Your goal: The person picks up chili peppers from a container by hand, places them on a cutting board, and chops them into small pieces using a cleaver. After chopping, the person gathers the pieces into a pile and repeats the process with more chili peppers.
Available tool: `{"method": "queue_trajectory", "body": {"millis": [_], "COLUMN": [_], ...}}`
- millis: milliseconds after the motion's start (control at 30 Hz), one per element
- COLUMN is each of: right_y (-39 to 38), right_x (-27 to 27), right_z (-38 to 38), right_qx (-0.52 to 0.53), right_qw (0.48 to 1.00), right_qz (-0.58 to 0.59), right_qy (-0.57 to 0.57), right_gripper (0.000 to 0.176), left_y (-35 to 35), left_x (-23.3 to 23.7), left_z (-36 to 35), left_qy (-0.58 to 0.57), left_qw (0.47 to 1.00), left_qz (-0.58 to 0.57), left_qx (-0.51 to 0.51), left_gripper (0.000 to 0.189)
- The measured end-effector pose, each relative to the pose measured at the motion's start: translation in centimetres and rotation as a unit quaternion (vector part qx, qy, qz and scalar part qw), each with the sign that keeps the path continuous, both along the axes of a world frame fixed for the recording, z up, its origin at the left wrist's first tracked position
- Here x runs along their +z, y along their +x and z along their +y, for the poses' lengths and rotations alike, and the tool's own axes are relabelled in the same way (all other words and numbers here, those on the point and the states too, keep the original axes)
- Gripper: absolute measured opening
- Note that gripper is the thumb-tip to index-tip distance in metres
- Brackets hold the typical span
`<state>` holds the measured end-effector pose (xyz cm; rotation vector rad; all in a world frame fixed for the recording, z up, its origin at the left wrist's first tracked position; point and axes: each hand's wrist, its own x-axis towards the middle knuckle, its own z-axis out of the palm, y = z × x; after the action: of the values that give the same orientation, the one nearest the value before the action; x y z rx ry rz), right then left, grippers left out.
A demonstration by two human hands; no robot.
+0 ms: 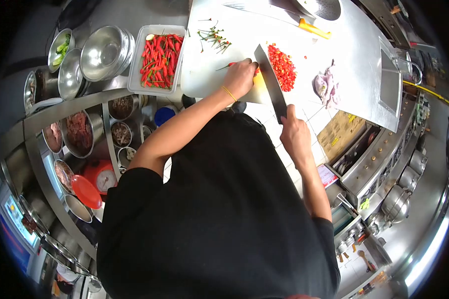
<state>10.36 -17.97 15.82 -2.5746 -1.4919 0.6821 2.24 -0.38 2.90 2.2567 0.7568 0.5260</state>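
Head view: chopping chili (226, 66) on board (204, 74).
Pinning it under left hand (240, 77), clasping cleaver (269, 79) tightly in right hand (294, 134), left of cut bits (282, 67).

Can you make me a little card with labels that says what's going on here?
Left hand: holds a chili on the board
Right hand: holds the knife, blade by the left hand
Cut pile: chopped red bits right of the blade
Tray: whole red chilies, left of the board
Stems: loose, at the board's far side
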Motion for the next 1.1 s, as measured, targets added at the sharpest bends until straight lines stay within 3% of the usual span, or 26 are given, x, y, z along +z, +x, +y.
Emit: {"method": "queue_trajectory", "body": {"millis": [167, 233, 500, 633, 700, 967, 1100], "right_y": [0.0, 0.4, 0.2, 0.2, 0.6, 0.9, 0.9], "right_x": [-2.5, -4.7, 0.7, -2.6, -4.5, -0.2, -2.3], "right_z": [-1.2, -0.1, -1.0, -1.3, 0.0, -0.9, -1.3], "right_qx": [0.008, 0.009, 0.025, 0.019, 0.015, 0.028, 0.039], "right_qw": [1.000, 0.998, 0.999, 0.999, 0.999, 0.999, 0.999], "right_qz": [0.001, 0.006, -0.003, 0.005, 0.015, -0.015, 0.002], "right_qy": [-0.019, 0.068, -0.033, -0.031, 0.030, -0.017, -0.018], "right_gripper": [0.021, 0.021, 0.021, 0.021, 0.021, 0.020, 0.021], "left_y": [0.0, 0.0, -0.4, -0.3, -0.3, -0.5, -0.7], "left_x": [-0.7, -0.6, -0.8, -0.8, -0.9, -0.7, -1.0], "left_z": [0.1, 0.2, -0.2, -0.1, -0.3, 0.1, -0.1], "left_qy": [-0.004, -0.007, 0.016, 0.027, 0.021, 0.039, 0.026], "left_qw": [1.000, 1.000, 1.000, 0.999, 1.000, 0.999, 0.999], "left_qz": [0.000, 0.022, -0.018, -0.032, -0.010, -0.015, -0.029], "left_qx": [-0.009, -0.012, 0.007, 0.004, 0.000, 0.013, 0.003], "left_gripper": [0.008, 0.008, 0.011, 0.010, 0.010, 0.014, 0.011]}}
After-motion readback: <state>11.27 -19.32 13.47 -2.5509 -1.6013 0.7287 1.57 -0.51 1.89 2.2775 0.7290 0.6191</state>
